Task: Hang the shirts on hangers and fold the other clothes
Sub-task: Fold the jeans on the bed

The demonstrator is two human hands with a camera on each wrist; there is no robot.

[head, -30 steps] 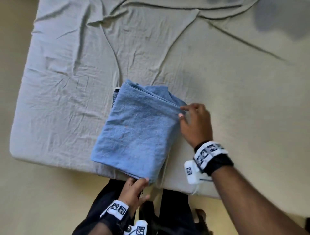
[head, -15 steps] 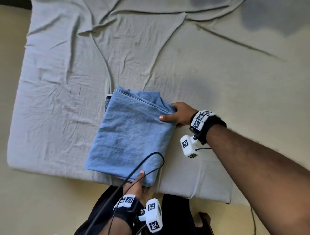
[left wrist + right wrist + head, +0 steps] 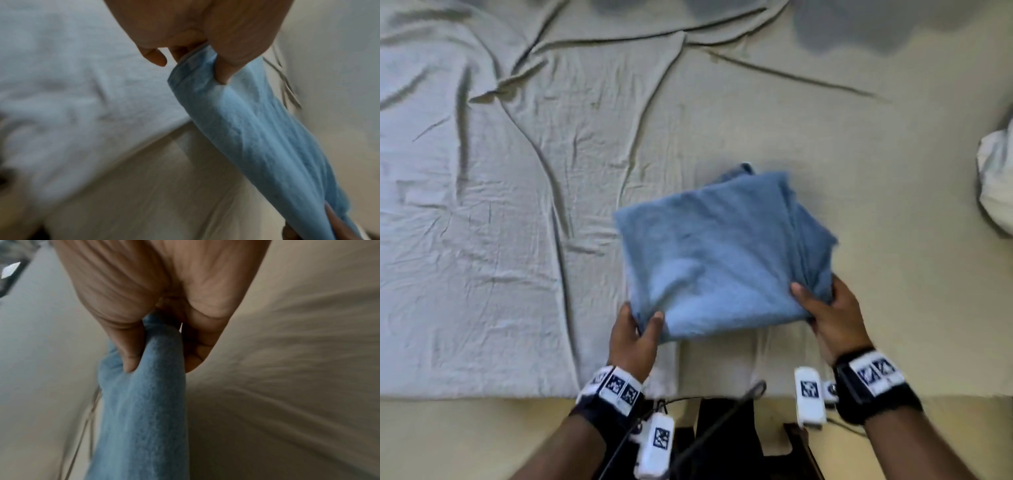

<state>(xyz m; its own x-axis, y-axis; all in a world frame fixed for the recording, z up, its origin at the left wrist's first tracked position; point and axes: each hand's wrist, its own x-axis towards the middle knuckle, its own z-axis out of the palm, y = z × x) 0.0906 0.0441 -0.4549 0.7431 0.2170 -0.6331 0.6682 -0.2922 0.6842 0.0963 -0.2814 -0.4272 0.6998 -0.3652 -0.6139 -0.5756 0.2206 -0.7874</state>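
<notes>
A folded light-blue garment (image 3: 722, 253) is held just over the near part of the bed. My left hand (image 3: 635, 334) pinches its near left corner between thumb and fingers. My right hand (image 3: 825, 308) grips the near right corner, thumb on top. In the left wrist view the blue garment (image 3: 252, 134) runs as a thick folded edge from my left hand (image 3: 205, 53) down to the right hand's fingertips. In the right wrist view my right hand (image 3: 156, 340) is clamped round the rolled edge of the garment (image 3: 141, 418).
The bed is covered with a creased pale sheet (image 3: 517, 205), its near edge just before my wrists. A white bundle of cloth (image 3: 996, 178) lies at the right edge. Dark grey fabric (image 3: 852, 24) shows at the far top. Cables (image 3: 722, 421) hang below my wrists.
Both hands have taken hold of the folded blue garment by its near corners and it has been turned and shifted to the right on the bed. The view has swung right too.
</notes>
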